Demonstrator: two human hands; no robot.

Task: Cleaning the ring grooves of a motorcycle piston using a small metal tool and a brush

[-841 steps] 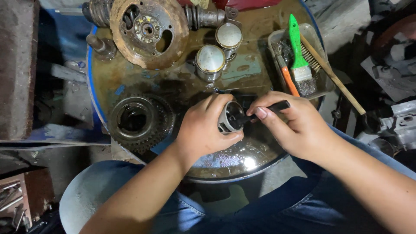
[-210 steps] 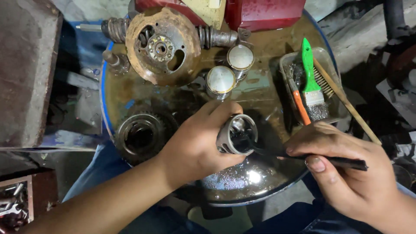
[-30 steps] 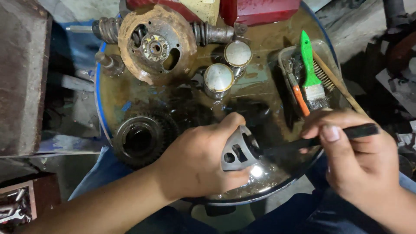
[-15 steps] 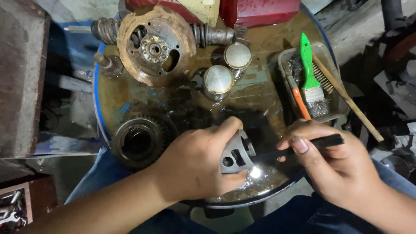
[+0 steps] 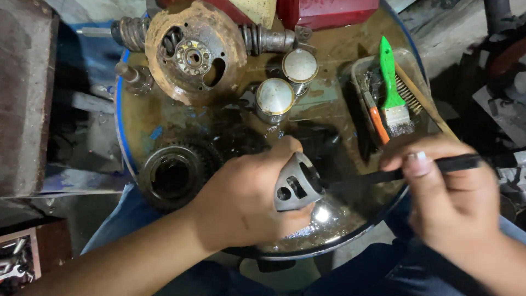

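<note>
The left hand (image 5: 241,205) is closed around a grey metal part (image 5: 296,183) with holes in its side, and it holds this part just above the wet lower edge of the blue drum top (image 5: 123,148). The open mouth of the part looks toward 3 o'clock. The right hand (image 5: 444,203) is at 3 o'clock from the part; its fingers pinch the handle of a thin black brush (image 5: 405,172), and the dark tip of the brush reaches to the mouth of the part. Whether the tip goes inside, I cannot tell.

At 9 o'clock from the left hand a dark gear ring (image 5: 172,175) lies flat on the drum top. At 12 o'clock from the part stand two round metal caps (image 5: 274,98), one just beside the other. Farther at 11 o'clock lies a rusty round plate (image 5: 192,55) with a spring on each side. At 1 o'clock from the part is a small tray (image 5: 359,68), and in it lie a green-handled brush (image 5: 390,77), an orange-handled tool (image 5: 378,123) and a wooden wire brush (image 5: 419,101).
</note>
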